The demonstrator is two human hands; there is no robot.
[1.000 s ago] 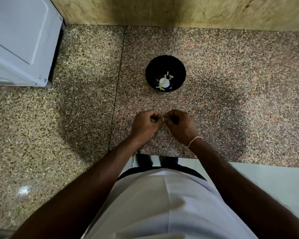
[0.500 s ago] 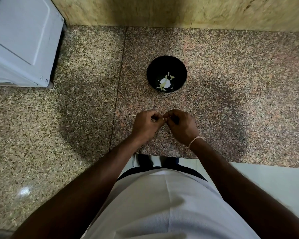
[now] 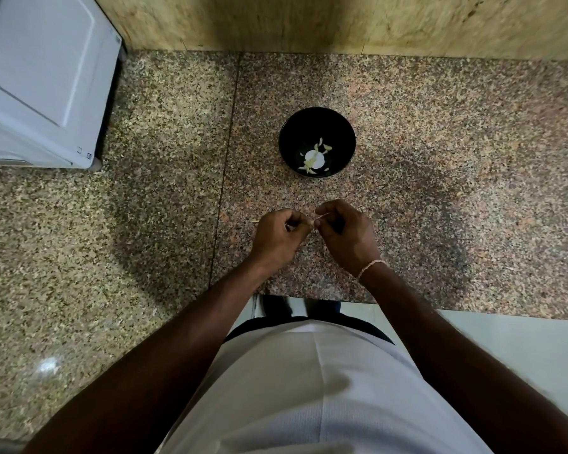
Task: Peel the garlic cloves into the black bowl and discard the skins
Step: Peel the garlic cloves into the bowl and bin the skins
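Observation:
A black bowl (image 3: 291,132) stands on the speckled granite counter (image 3: 440,165), with several pale peeled garlic cloves (image 3: 315,155) at its bottom. Below the bowl, my left hand (image 3: 276,239) and my right hand (image 3: 348,235) meet fingertip to fingertip, both with curled fingers. Between them they pinch a small garlic clove (image 3: 316,218), of which only a thin pale sliver of skin shows. The rest of the clove is hidden by my fingers.
A white appliance (image 3: 36,80) occupies the back left of the counter. A yellowish stone wall (image 3: 341,21) runs along the back. The counter's front edge (image 3: 473,311) lies close to my body, with pale floor beyond it at the right.
My hands stay together over the same spot. My right hand has lifted slightly, drawing a thin strip of skin up from the clove.

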